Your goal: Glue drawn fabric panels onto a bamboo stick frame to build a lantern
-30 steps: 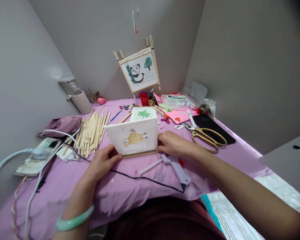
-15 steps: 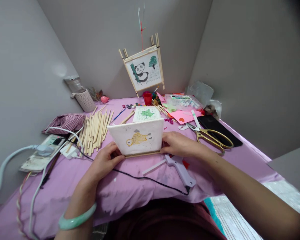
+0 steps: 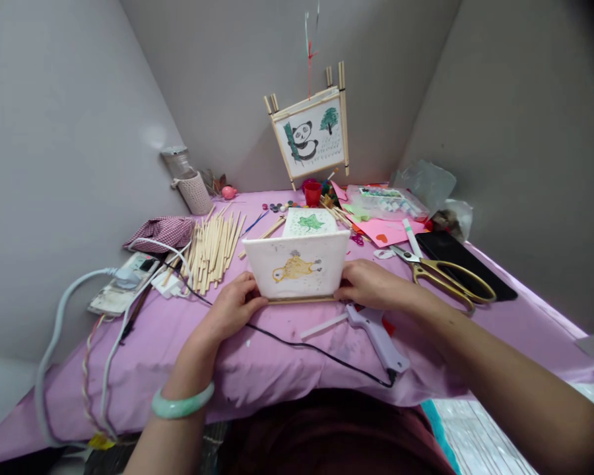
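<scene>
A white panel with a yellow bird drawn sideways on it (image 3: 297, 272) stands on the table in front of me, a thin wooden stick along its bottom edge. At its lower left corner, my left hand (image 3: 236, 305) is closed, thumb and fingers pinching the frame. My right hand (image 3: 369, 284) grips the lower right corner the same way, its fingertips partly hidden. Behind the panel lies a sheet with a green leaf drawing (image 3: 311, 221), its lower part covered. Just below my right hand rests a lilac glue gun (image 3: 379, 336), with a glue stick (image 3: 325, 326) protruding from it.
Loose wooden sticks (image 3: 216, 247) lie to the left, beside a power strip (image 3: 121, 285) and cables. Gold-handled scissors (image 3: 443, 280) and a black phone-like slab (image 3: 468, 267) are on the right. A lantern with a panda drawing (image 3: 311, 138) hangs behind. The glue gun's black cord crosses the front.
My view has swung to the left, so everything appears farther right. Both hands keep their hold on the panel's lower corners, and its bottom edge looks more level.
</scene>
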A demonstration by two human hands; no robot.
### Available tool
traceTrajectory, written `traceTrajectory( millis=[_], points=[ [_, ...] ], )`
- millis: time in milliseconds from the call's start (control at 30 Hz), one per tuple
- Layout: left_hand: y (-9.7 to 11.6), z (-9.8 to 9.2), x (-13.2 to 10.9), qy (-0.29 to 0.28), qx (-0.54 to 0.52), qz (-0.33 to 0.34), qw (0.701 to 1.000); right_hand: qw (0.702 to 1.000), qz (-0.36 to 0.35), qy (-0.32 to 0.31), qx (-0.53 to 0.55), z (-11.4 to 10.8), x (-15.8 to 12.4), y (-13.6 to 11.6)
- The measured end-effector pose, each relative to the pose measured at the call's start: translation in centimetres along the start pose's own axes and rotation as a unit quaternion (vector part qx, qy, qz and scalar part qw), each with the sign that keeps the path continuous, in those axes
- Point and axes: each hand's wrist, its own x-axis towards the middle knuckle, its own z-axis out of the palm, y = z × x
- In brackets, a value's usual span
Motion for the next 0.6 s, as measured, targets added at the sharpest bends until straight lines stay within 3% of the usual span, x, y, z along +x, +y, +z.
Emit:
traceTrajectory(
  millis=[600],
  points=[
    [0.14,0.0,-0.05,-0.003,0.013,0.018,1.0,1.0,-0.002,0.003,-0.007,0.26,0.0,0.34]
  ],
)
